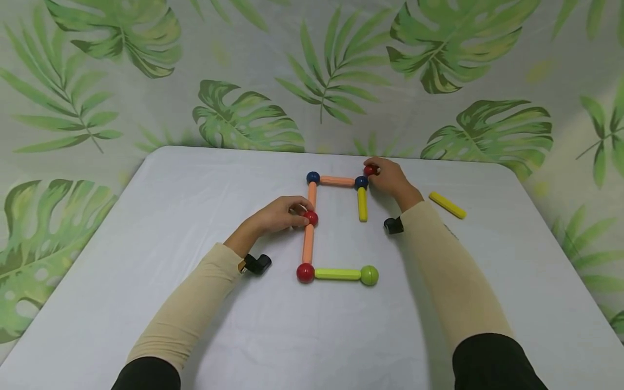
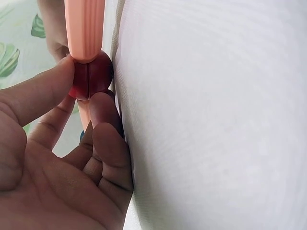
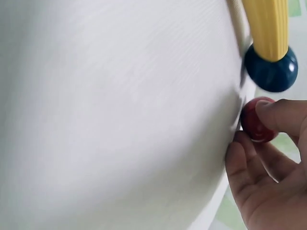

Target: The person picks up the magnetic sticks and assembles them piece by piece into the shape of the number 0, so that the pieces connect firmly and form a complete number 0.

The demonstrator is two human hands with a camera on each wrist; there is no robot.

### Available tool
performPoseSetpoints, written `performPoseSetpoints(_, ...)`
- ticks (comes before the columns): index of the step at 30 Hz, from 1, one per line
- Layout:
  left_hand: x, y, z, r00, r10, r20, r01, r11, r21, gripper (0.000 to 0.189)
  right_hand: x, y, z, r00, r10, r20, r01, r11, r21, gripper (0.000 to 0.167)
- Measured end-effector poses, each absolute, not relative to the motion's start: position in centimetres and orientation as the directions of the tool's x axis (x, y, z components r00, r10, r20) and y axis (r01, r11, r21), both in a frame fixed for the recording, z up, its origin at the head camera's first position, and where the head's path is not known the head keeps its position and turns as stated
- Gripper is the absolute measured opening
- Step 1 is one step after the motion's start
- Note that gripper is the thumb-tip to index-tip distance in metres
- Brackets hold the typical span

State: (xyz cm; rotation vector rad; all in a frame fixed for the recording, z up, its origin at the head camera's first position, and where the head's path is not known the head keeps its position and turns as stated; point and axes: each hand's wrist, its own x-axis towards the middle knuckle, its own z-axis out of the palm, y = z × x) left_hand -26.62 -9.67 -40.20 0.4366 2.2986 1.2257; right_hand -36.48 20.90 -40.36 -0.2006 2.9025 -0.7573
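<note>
My left hand (image 1: 285,214) pinches a red ball (image 2: 91,76) between thumb and fingers, midway along the left side of a shape of sticks and balls. An orange stick (image 1: 308,244) runs from it down to a red corner ball (image 1: 305,273), and another orange stick (image 1: 312,196) up to a blue ball (image 1: 313,177). My right hand (image 1: 387,176) holds a loose red ball (image 3: 258,120) at the far side, close beside a second blue ball (image 3: 272,69). That blue ball joins a top orange stick (image 1: 337,181) and a yellow stick (image 1: 362,205) pointing toward me.
A lime stick (image 1: 338,274) reaches from the red corner ball to a lime ball (image 1: 369,275). To the right, a loose yellow stick (image 1: 447,205) lies by my right forearm. The white table (image 1: 292,336) ends at a leaf-patterned cloth (image 1: 244,119) behind.
</note>
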Motion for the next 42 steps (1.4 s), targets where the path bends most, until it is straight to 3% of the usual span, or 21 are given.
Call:
performPoseSetpoints(11,-26.7,-9.6,-40.2,-0.827,0.492,-0.272,0.049,0.545,0.837,0.031,-34.5,24.1,-40.5,-0.985,-0.146,-0.09,-0.079,0.852,-0.517,0.041)
performPoseSetpoints(27,-26.7,-9.6,-40.3,-0.828,0.491,-0.271,0.051,0.546,0.836,0.029,-25.9,24.6,-39.9,-0.911,-0.383,-0.154,-0.238,0.792,-0.562,0.035)
performPoseSetpoints(36,-26.7,-9.5,-40.2,-0.829,0.483,-0.282,0.048,0.563,0.825,0.03,-24.5,23.3,-39.7,-0.855,-0.494,-0.158,-0.328,0.751,-0.573,0.055)
performPoseSetpoints(42,-26.6,-9.5,-40.1,-0.827,0.492,-0.272,0.061,0.56,0.826,0.03,-24.9,22.5,-38.9,-0.814,-0.534,-0.229,-0.341,0.757,-0.557,0.071)
